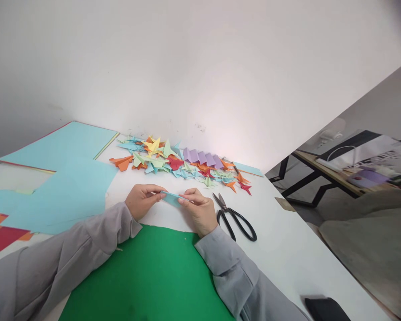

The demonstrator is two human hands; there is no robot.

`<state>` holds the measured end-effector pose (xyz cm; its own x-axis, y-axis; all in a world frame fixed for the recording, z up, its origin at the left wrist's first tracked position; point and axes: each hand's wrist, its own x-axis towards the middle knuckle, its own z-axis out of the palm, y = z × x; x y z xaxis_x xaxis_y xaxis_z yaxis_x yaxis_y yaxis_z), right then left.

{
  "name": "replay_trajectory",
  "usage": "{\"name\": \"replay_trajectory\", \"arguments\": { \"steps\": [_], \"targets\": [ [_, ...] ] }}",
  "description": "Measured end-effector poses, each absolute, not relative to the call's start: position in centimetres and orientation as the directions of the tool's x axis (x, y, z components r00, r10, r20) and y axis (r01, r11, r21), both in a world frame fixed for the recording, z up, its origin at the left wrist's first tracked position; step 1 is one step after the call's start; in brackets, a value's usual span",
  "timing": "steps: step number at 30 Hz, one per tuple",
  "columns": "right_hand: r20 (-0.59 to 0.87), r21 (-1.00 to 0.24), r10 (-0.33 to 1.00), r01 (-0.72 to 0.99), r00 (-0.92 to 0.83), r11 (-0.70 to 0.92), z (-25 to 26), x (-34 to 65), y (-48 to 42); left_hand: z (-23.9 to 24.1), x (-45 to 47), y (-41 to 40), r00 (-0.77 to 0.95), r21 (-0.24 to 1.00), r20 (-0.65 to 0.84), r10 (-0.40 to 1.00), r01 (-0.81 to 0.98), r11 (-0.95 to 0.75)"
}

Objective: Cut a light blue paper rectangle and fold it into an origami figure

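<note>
A small folded piece of light blue paper [171,199] is held up between my two hands, above the white table just beyond a green sheet [150,272]. My left hand [143,200] pinches its left end between thumb and fingers. At the right end, the thumb and fingers of my right hand [201,210] close on the same paper. Black-handled scissors [234,216] lie to the right of my right hand, blades slightly apart. Behind the hands is a pile of folded paper shapes [157,161] in several colours, with a purple pleated paper strip [203,158] among them.
Large light blue sheets [63,142] lie stacked on the left, with orange and red paper [6,240] nearer me. A black object [325,308] sits at the front right of the table [287,249]. A wall [200,80] rises behind; another desk [324,167] stands at right.
</note>
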<state>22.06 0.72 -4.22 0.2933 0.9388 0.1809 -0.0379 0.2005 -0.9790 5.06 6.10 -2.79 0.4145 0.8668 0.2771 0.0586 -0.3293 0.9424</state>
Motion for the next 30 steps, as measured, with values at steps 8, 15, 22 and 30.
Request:
{"name": "replay_trajectory", "arguments": {
  "steps": [8,15,22,30],
  "targets": [
    [0.158,-0.980,0.946,-0.075,0.282,0.186,-4.1,22.1,0.7,-3.0,5.2,6.2,0.347,0.967,0.233,0.909,0.017,-0.255],
    [0.200,-0.976,0.943,-0.033,0.266,0.217,-4.4,22.2,0.8,-3.2,5.3,6.3,0.316,0.986,0.169,0.934,-0.048,-0.162],
    [0.092,-0.995,0.974,-0.014,0.209,0.097,-4.4,22.1,0.5,-3.2,5.2,6.2,0.359,0.987,0.160,0.920,-0.033,-0.159],
    [0.042,-0.984,0.982,-0.163,0.184,0.072,-5.2,22.7,0.9,-3.1,5.1,5.7,0.448,0.963,0.268,0.853,-0.086,-0.257]
  ]
}}
